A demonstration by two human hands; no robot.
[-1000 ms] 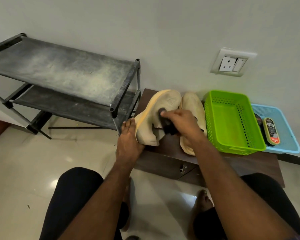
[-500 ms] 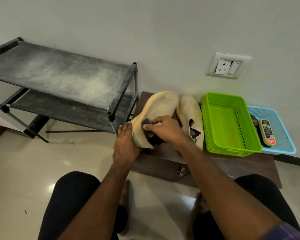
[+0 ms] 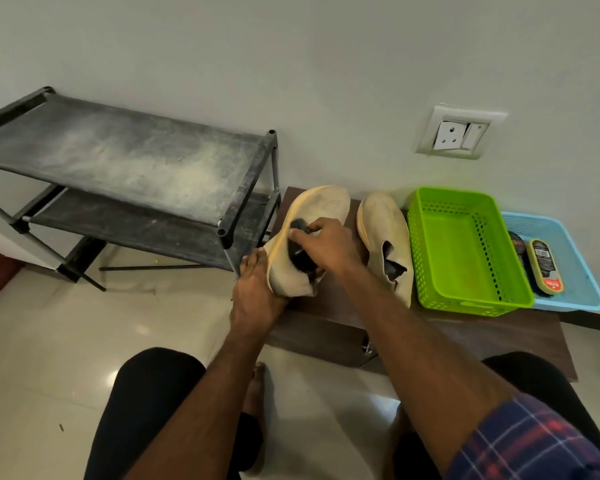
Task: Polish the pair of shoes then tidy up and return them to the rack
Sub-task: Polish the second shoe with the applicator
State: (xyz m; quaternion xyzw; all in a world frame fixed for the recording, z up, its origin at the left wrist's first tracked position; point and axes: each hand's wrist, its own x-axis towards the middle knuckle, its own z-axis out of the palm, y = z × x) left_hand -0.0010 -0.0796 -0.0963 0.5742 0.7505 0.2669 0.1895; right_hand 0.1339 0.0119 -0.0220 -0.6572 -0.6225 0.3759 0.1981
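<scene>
A beige slip-on shoe (image 3: pixel 321 209) is tilted on its side on the low dark wooden table (image 3: pixel 329 327). My left hand (image 3: pixel 257 289) grips its heel end from the left. My right hand (image 3: pixel 326 242) presses a black polish applicator (image 3: pixel 300 252) against the shoe's side. The second beige shoe (image 3: pixel 383 233) lies flat on the table just to the right, untouched. The dusty black two-shelf shoe rack (image 3: pixel 125 161) stands to the left, both shelves bare.
A green plastic basket (image 3: pixel 465 251) sits right of the shoes. Beyond it a light blue tray (image 3: pixel 582 292) holds a shoe brush (image 3: pixel 544 265) and a dark tin (image 3: pixel 516 242). A wall socket (image 3: pixel 459 135) is above. My knees and bare feet are over the glossy floor.
My right hand with the applicator slid down toward the heel, then back up along the shoe's side. The left hand kept its hold on the heel.
</scene>
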